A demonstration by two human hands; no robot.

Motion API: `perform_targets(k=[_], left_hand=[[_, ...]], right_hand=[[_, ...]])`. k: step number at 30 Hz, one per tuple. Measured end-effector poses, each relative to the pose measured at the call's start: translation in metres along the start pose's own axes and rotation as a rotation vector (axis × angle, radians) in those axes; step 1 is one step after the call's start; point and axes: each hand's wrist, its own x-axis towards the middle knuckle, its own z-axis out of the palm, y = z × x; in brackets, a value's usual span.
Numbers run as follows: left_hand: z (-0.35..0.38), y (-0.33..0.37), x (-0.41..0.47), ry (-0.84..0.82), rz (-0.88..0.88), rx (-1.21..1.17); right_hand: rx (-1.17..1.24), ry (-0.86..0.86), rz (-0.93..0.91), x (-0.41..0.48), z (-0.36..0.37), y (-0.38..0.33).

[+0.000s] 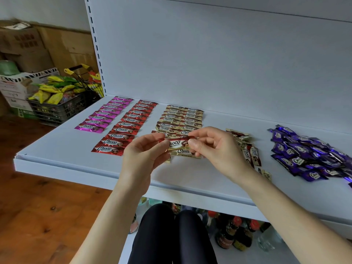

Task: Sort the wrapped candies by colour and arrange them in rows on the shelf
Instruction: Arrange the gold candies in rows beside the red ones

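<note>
On the white shelf [62, 149] lie a row of pink candies [103, 116], a row of red candies [126, 128] and two rows of gold candies [181, 119]. My left hand [144, 153] and my right hand [213, 147] pinch the two ends of one gold-and-red wrapped candy [177, 142] just above the near end of the gold rows. A loose pile of gold candies [249, 151] lies right of my right hand. Further right sits a heap of purple candies [308, 155].
A dark crate of yellow and green snack bags [55, 96] and cardboard boxes [34, 48] stand on the floor at the left. Bottles [236, 235] fill the lower shelf beneath. My knees [171, 235] are under the shelf edge.
</note>
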Motion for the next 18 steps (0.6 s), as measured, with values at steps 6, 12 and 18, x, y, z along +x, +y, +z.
perform_targets(k=[6,12,18], left_hand=[[-0.003,-0.001,0.000,-0.038,0.032,0.091],[-0.008,-0.011,-0.001,0.001,0.222,0.424],[-0.028,-0.043,-0.007,0.138,0.749,1.248]], right_hand=[[-0.045,-0.014,-0.015,-0.002,-0.005,0.004],[-0.276,-0.080,-0.113,-0.008,-0.009,0.013],[-0.458,-0.108,-0.014,-0.020,-0.016,0.034]])
